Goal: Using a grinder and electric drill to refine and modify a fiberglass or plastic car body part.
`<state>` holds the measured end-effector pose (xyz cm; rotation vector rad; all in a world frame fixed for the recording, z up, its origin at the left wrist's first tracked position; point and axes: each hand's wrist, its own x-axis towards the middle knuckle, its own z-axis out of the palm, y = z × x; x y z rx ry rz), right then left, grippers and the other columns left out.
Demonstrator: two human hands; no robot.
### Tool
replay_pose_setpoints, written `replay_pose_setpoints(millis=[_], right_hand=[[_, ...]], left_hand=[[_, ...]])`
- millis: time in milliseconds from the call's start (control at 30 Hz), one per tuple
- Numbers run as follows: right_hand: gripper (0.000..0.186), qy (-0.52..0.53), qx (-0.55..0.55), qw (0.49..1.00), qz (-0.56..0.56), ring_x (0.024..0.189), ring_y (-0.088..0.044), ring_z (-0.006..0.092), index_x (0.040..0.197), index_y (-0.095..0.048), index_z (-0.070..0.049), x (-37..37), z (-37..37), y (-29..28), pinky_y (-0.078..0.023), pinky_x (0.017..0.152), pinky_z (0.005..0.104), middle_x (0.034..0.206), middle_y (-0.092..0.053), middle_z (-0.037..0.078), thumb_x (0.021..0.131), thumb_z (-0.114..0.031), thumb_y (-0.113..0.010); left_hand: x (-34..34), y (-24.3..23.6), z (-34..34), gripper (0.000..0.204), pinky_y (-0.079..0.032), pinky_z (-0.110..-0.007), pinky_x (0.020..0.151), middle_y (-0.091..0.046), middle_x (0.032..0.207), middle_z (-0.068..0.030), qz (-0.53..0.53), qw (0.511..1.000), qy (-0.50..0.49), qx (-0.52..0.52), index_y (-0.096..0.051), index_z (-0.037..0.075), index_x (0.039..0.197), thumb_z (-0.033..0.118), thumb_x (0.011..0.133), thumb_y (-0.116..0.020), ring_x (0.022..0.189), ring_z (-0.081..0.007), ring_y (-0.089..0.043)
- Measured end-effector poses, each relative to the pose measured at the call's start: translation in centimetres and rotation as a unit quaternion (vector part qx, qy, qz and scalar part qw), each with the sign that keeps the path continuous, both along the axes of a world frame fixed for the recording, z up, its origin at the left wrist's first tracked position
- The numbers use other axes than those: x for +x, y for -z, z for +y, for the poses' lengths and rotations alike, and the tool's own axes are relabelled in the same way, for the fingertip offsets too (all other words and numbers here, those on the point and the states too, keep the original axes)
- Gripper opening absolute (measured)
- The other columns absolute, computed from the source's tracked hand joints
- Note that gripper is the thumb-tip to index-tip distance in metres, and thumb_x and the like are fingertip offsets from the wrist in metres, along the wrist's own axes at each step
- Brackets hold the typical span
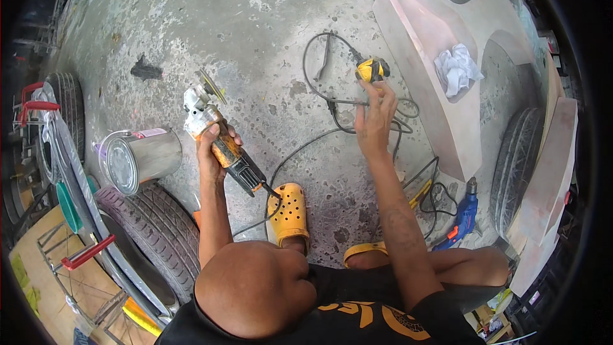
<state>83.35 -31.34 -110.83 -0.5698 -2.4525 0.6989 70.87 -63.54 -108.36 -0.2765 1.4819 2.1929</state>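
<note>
My left hand (216, 143) is wrapped round the orange and black body of an angle grinder (231, 154). Its silver head and disc tilt up and away from me, above the floor. From the grinder's rear end a dark cord runs down past my yellow clog (288, 212). My right hand (375, 117) reaches forward with its fingers stretched and apart. Its fingertips are at the near edge of a yellow and black corded piece (372, 70), perhaps touching it; I cannot tell its kind. A black cable (308, 57) loops from that piece across the concrete floor.
A large pale moulded panel (456, 115) with a crumpled white cloth (457, 70) lies at the right. Near my right knee is a blue drill (461, 217). At the left stand a metal paint can (152, 158) and a tyre (153, 233). Another tyre (516, 166) stands far right.
</note>
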Motion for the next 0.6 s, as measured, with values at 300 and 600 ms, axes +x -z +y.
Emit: replay_pose_setpoints(millis=[300,600], right_hand=[[0.033,0.21,-0.54,0.808,0.105,0.1,-0.067,0.0315,0.123,-0.06,0.002,-3.2,9.5,0.2,-0.052,0.086,0.0432,0.105,-0.069,0.019,0.091,-0.008,-0.064],[0.039,-0.009,-0.19,0.981,-0.031,0.105,-0.057,0.0332,0.115,-0.058,-0.003,-0.4,-2.6,5.6,-0.045,0.091,0.0424,0.111,-0.063,0.015,0.084,-0.015,-0.079]], left_hand=[[1.3,0.3,0.2,0.038,-0.056,-0.035,0.061,-0.063,0.082,-0.0107,-0.002,0.999,0.041,-0.011,-0.057,0.002,0.112,0.03,0.089,-0.065,0.069,-0.0229,-0.066],[1.5,0.5,0.2,0.039,-0.056,-0.034,0.062,-0.063,0.083,-0.0093,-0.019,0.999,0.041,-0.025,-0.057,0.003,0.114,0.034,0.091,-0.063,0.07,-0.0218,-0.066]])
